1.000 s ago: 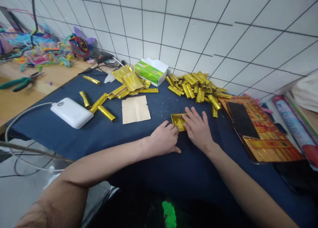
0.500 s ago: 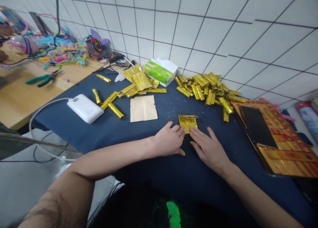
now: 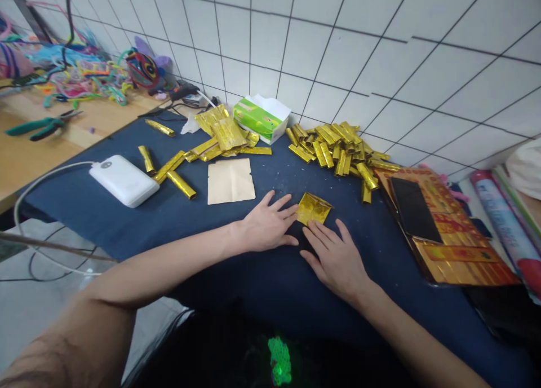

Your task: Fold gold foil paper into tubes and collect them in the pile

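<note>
A partly folded sheet of gold foil paper (image 3: 313, 208) lies on the dark blue cloth in front of me, its far edge turned up. My left hand (image 3: 270, 223) rests flat at its left side with fingers spread, the fingertips by the foil's left edge. From the near side, my right hand (image 3: 333, 255) reaches it with straight fingers, their tips on the lower edge. Neither hand grips anything. A square beige sheet of paper (image 3: 231, 181) lies flat to the left, beyond my left forearm.
Rolled gold foil tubes (image 3: 338, 145) are heaped by the wall. Flat gold packets (image 3: 230, 134) lie near a green tissue pack (image 3: 262, 117). A white power bank (image 3: 123, 180) with a cable is at left, pliers (image 3: 42, 127) beyond. A black phone (image 3: 415, 210) rests on an orange-gold stack (image 3: 465, 255).
My left hand's fingers have spread and lifted away from the foil's near edge to its left side. The foil has turned slightly. The whole view has shifted to the right.
</note>
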Demonstrator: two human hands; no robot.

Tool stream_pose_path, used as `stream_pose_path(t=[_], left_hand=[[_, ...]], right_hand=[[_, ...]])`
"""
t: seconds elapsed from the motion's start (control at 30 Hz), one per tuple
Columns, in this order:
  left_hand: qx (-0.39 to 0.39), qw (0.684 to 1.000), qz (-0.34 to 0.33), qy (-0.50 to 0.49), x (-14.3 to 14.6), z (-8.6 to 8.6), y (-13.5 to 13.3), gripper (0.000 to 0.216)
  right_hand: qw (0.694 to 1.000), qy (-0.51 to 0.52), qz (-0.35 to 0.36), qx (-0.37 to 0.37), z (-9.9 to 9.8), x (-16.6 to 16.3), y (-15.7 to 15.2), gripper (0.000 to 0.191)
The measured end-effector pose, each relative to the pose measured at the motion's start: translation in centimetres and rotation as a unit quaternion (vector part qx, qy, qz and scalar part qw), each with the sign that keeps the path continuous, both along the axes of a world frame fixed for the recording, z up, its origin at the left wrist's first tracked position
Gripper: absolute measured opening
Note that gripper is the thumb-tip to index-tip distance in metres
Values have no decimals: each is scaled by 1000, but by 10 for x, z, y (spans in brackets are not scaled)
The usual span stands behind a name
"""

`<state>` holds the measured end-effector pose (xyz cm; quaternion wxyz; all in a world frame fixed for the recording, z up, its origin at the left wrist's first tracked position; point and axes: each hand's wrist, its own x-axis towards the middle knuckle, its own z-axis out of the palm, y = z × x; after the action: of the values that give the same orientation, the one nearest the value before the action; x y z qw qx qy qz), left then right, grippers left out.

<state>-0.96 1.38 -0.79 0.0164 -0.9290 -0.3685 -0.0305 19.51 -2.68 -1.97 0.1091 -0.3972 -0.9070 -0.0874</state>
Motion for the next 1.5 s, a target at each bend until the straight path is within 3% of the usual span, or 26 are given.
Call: stream_pose_path(t=[0.43,0.87,1.1,1.37,1.5], left_hand=[[-5,998,69,9,6,-8,-8,72],[-18,998,63,-6,4,-7,-6,71],[-34,997,68,6,10,1,-6,70],[-91,996,2,-1,19,-2,-14,76],[-93,996,8,-3,11,-3,-6,81]], right_hand=[[1000,-9,-5,-15,-2,-11,-2,50],[998,-40,-18,-36,6,-6,-9,47],[997,-53,-25,-40,7,-10,-14,52],[998,-26,-28,-53,1,-15,-16,58],[998,-34,-27,-47,3,-16,-15,58]])
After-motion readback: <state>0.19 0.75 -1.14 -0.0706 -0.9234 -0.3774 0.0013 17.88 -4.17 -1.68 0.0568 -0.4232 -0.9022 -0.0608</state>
